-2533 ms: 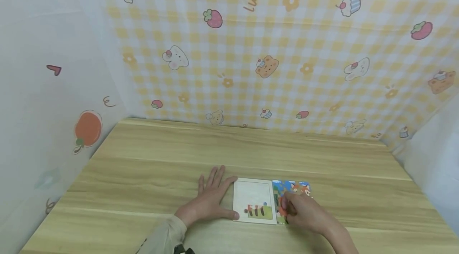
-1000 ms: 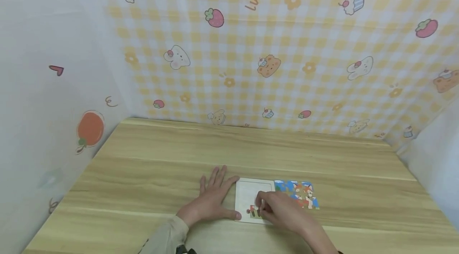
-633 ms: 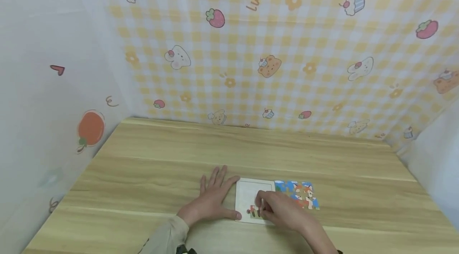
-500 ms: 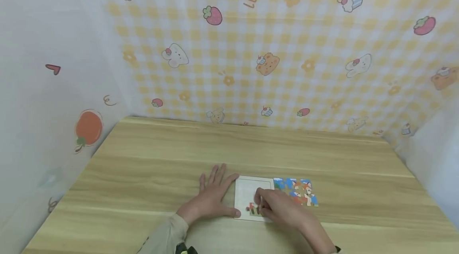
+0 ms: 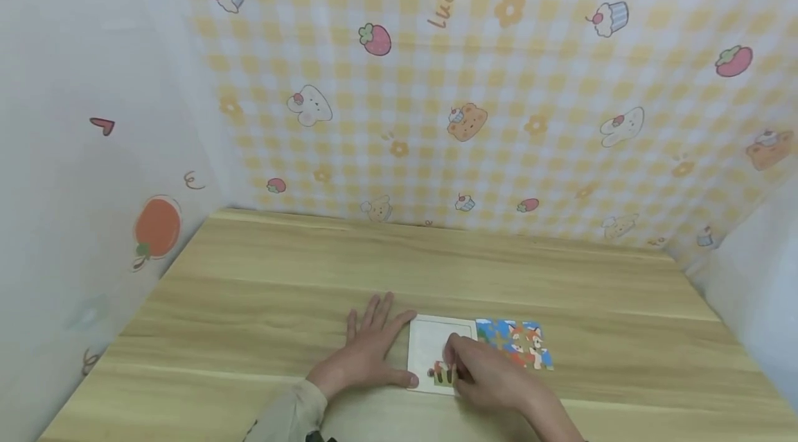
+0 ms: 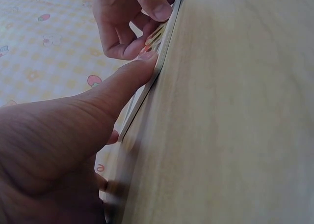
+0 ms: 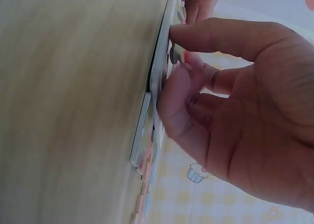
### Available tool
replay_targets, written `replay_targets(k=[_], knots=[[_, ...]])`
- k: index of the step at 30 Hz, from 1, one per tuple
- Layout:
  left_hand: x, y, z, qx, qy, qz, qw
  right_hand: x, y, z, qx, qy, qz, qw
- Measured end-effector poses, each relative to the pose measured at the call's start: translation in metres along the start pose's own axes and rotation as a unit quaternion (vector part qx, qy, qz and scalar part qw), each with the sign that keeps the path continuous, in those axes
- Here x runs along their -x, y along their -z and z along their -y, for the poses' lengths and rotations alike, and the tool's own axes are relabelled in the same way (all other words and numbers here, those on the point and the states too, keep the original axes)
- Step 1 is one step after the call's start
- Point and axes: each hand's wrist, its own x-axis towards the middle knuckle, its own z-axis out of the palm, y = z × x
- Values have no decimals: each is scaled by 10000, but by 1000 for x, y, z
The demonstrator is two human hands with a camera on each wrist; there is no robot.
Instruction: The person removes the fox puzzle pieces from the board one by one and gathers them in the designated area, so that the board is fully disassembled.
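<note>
A pale, shallow puzzle tray (image 5: pixel 438 339) lies flat on the table. Inside its front edge sits a small group of green, striped puzzle pieces (image 5: pixel 441 374). My left hand (image 5: pixel 366 359) lies spread at the tray's left side, forefinger by the far corner and thumb resting on the near corner. My right hand (image 5: pixel 492 374) is over the tray's near right part, thumb and fingers curled in a pinch on a puzzle piece (image 7: pixel 176 53), seen edge-on between the fingertips in the right wrist view. This hand hides the tray's near right corner.
Several joined puzzle pieces with foxes (image 5: pixel 528 339) on blue lie right against the tray's right side, partly behind the right hand. The wood-grain table (image 5: pixel 299 255) runs back to a yellow checked cloth wall (image 5: pixel 399 95). A white cloth (image 5: pixel 75 151) hangs at the left.
My right hand has moved left from the fox pieces onto the tray's near right part, where it has stayed over the last second. My left hand has stayed at the tray's left side.
</note>
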Motion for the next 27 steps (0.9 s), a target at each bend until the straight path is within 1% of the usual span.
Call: replay_targets(k=[6,11,18,27], knots=[[1,-1,-1,18,-17,21,10000,3,0,2,-1,34,-47,10000],[0,-2,0,-32,-53,-39,10000,3,0,3,297,-14,-182,9994],[-1,-3,1,-53,-53,14,10000,3,1,6,659,-42,-282,9974],[0,-1,0,46,-12,145,9999,4,5,5,538,193,-371,9977]])
